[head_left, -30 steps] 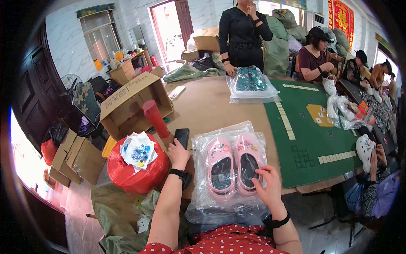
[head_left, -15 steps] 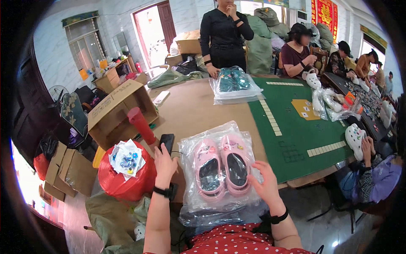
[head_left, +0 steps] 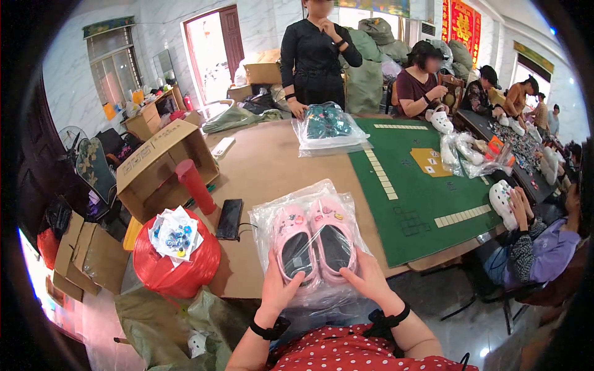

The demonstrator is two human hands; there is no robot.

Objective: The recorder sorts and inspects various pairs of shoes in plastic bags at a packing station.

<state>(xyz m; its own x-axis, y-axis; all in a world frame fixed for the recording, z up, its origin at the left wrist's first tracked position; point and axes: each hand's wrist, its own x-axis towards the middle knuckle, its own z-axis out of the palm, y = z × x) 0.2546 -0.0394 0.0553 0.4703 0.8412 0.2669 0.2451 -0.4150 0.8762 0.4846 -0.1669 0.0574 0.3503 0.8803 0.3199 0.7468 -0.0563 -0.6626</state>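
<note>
Both the left hand (head_left: 281, 286) and right hand (head_left: 371, 280) have their grip clamped on bagged pink clogs (head_left: 315, 242).

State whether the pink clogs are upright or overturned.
Upright: the pink clogs show dark insoles through upward-facing openings; the left hand and right hand hold the heel ends.

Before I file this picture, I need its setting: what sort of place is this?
Probably a small workshop for clogs: bagged pink clogs are in the foreground, stuffed green sacks are piled behind, and many small pieces are spread over a long dark table.
</note>
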